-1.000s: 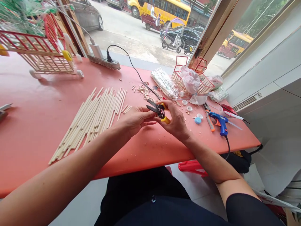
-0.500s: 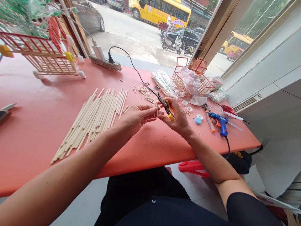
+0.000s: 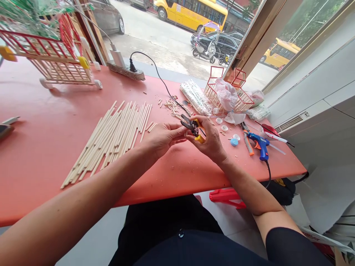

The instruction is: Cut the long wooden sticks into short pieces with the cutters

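Observation:
Above the table's front part, my right hand [image 3: 209,142] is closed around yellow-handled cutting pliers [image 3: 190,126], whose dark jaws are spread and point left. My left hand [image 3: 163,138] is in a pinch right beside the jaws. A short wooden stick is at its fingertips, mostly hidden now by the fingers and the pliers. Left of my hands lies a spread of long wooden sticks [image 3: 111,144], with a few short pieces [image 3: 152,127] next to it. Beyond the pliers is a scatter of small cut wooden pieces [image 3: 173,106].
A blue glue gun [image 3: 259,144] and orange-handled pliers [image 3: 247,142] lie to the right, near white caps [image 3: 224,128] and a blue cap [image 3: 233,142]. Behind stand a stick basket [image 3: 244,99] and foil-wrapped bundle [image 3: 195,96]. A power strip [image 3: 126,71] and small stick cart [image 3: 61,70] are back left.
The pliers have turned in my right hand, so their jaws now point left and lie across my left fingertips. The short stick, visible earlier, is now mostly covered.

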Available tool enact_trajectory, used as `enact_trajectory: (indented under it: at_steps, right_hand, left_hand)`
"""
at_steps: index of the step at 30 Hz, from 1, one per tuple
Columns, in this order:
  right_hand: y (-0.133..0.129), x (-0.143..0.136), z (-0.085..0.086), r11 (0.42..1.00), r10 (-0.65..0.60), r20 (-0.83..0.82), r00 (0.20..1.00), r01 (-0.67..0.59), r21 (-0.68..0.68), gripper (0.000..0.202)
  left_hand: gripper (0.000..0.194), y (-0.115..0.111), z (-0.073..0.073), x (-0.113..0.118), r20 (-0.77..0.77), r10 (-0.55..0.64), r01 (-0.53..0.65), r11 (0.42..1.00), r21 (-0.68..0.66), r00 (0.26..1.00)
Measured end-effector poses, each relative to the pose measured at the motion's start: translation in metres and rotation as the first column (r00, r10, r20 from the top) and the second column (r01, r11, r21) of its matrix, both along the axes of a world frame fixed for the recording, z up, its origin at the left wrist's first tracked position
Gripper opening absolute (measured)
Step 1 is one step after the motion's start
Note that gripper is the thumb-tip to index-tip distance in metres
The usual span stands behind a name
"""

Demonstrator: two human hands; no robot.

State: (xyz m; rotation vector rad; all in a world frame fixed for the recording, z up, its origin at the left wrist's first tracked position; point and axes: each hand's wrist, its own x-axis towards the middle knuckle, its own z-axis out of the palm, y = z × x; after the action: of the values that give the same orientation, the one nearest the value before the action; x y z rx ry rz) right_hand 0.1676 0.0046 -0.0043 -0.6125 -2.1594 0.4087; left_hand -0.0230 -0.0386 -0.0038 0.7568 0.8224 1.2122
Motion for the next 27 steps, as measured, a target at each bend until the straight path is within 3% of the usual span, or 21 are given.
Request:
enact_trajectory:
  at_steps: [8,15,27]
  right_hand:
    - [0.001,-0.001,0.005,0.986,0.009,-0.077,0.997,-0.022,-0.164,0.051]
    - [0.005,0.004,0.01,0.937,-0.044,-0.176,0.983,-0.021,-0.348,0.04]
    - [-0.001,0.001,0.013,0.923,-0.018,-0.162,0.987,-0.046,-0.382,0.036]
  left_hand:
    - [0.052,-0.003,0.007,0.002,-0.009,0.031,-0.031,0.999,-0.011,0.999]
    - [0.052,-0.006,0.012,0.0,-0.023,0.043,-0.043,0.999,-0.018,0.999]
    - [0.052,-0.007,0.01,0.001,-0.071,0.049,-0.048,0.999,0.02,0.996]
